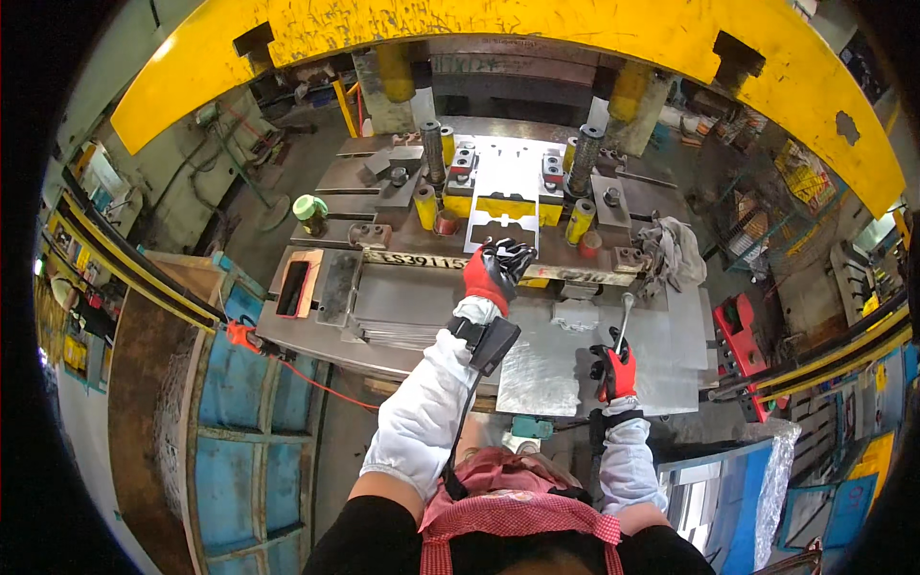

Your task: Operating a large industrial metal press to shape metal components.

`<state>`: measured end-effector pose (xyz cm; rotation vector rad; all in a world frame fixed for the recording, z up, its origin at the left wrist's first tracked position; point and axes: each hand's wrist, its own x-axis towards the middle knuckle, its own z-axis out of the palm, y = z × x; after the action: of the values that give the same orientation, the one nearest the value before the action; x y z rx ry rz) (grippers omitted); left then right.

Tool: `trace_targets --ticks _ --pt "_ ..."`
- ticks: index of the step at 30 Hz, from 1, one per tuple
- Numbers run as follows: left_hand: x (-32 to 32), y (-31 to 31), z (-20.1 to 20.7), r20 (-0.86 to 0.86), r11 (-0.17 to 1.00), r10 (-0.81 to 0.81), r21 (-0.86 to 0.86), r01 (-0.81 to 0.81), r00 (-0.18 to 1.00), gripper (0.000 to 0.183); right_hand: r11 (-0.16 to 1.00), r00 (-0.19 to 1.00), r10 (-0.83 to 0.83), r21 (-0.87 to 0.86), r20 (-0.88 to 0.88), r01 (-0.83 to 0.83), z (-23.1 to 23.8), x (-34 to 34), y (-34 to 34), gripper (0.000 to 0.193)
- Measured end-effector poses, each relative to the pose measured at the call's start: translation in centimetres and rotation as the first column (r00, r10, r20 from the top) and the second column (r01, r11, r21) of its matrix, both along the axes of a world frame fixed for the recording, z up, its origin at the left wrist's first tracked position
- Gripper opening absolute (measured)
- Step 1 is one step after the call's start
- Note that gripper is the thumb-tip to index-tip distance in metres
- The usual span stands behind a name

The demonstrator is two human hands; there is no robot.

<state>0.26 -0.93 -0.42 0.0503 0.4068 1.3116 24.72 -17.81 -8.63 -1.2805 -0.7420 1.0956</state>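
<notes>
My left hand (498, 272), in a red and black glove, reaches forward to the near end of a bright metal strip (504, 172) with shaped cut-outs. Its fingers are bent at the strip's edge and partly hide it. The strip lies in a press die between yellow blocks and upright guide posts (583, 161). Closer to me on the right, my right hand (613, 370), gloved alike, is closed around a thin metal rod (626, 321) with a rounded tip. The rod points away from me above a flat metal sheet (537, 369).
A stack of metal sheets (407, 307) lies left of my left arm. A grey rag (671, 254) sits at the right of the die, and a green-capped bottle (310, 213) at its left. A yellow press beam (479, 19) spans overhead. A red control box (743, 350) stands at right.
</notes>
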Motion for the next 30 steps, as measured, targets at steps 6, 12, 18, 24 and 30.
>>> trace_targets --ticks 6,12,18,24,30 --pt "0.3 -0.5 1.5 -0.043 0.995 0.015 -0.093 -0.019 0.999 0.044 0.963 0.904 -0.244 0.022 -0.350 0.269 -3.9 -0.8 -1.1 0.034" --pt "0.1 -0.3 1.5 0.013 0.994 -0.001 -0.112 0.002 1.000 0.040 0.962 0.908 -0.263 -0.012 -0.325 0.274 -3.6 -1.2 -0.9 0.032" --pt "0.3 -0.4 1.8 -0.025 0.992 -0.002 -0.124 -0.002 1.000 0.042 0.968 0.930 -0.248 -0.025 -0.271 0.251 -4.5 -0.5 -0.7 0.032" --pt "-0.3 -0.2 -0.3 -0.393 0.858 0.039 0.485 0.171 0.919 0.042 0.958 0.924 -0.281 -0.021 -0.258 0.285 -4.3 -0.7 -0.7 0.032" --pt "-2.0 1.9 -3.4 0.409 0.889 -0.373 0.415 0.194 0.833 0.045 0.965 0.934 -0.259 -0.036 -0.244 0.258 -4.3 -1.4 -0.4 0.029"
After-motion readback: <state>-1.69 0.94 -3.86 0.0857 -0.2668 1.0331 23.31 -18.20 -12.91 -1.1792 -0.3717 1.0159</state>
